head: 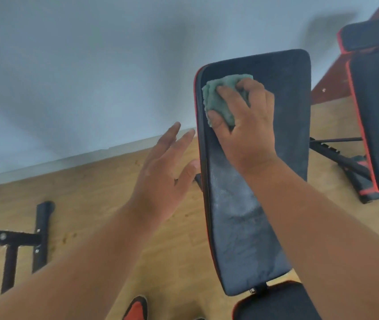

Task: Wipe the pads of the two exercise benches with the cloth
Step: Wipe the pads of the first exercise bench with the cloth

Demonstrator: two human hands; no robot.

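Your right hand [245,125] presses the cloth [223,98] on the near bench's back pad [237,227].

Nearest you, a red and black shoe [136,308] rests on the wooden floor [87,185], beside the dark seat pad [276,303] at the bottom edge. Your left hand [163,172] hovers just left of the back pad's red-trimmed edge, its fingers [172,132] spread wide and holding nothing. Further up the pad, your right hand's fingers [227,93] curl down over the bunched green cloth and hold it against the upper left part of the pad. A black metal frame [38,236] lies on the floor to the left. The second bench [378,100], black with red trim, stands further off to the right, near the pale wall [80,65].
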